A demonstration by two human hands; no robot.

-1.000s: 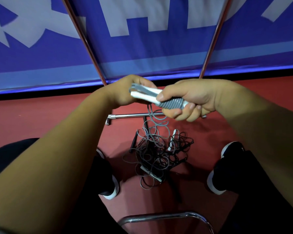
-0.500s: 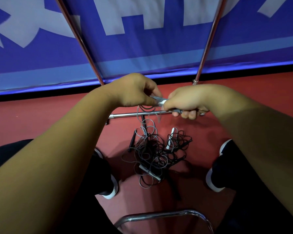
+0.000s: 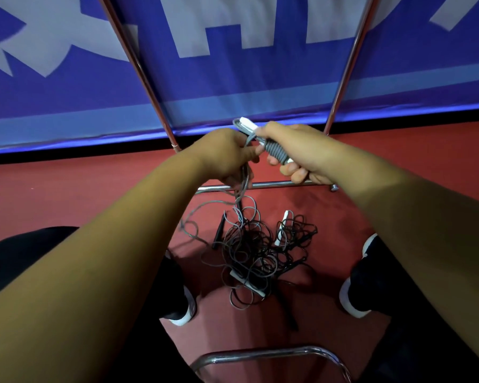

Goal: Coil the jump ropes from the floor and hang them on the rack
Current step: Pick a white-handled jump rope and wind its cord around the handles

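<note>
Winding is the step in hand: you have one grey jump rope (image 3: 275, 152) partly wrapped round its white handles (image 3: 249, 124), just above the middle of the frame, and its loose tail drops from there to the floor (image 3: 67, 194). Your right hand (image 3: 302, 150) has its grip clamped round the handles and the wound turns, fingers curled underneath and thumb on top. Your left hand (image 3: 221, 156), just beside it on the left, has its grip closed on the free cord where it leaves the bundle; which fingers pinch it I cannot tell. The other ropes lie in a tangled pile (image 3: 257, 252) on the floor at lower centre, between your shoes (image 3: 183, 313), with black and white handles mixed in.

The next move, I judge, calls for more turns. Feed slack up with the left, hold the cord taut, and watch that the tail doesn't drag the tangle with it. Then tuck the end and hang the bundle on the rack (image 3: 282, 184), whose low bar crosses just beneath your hands.
</note>
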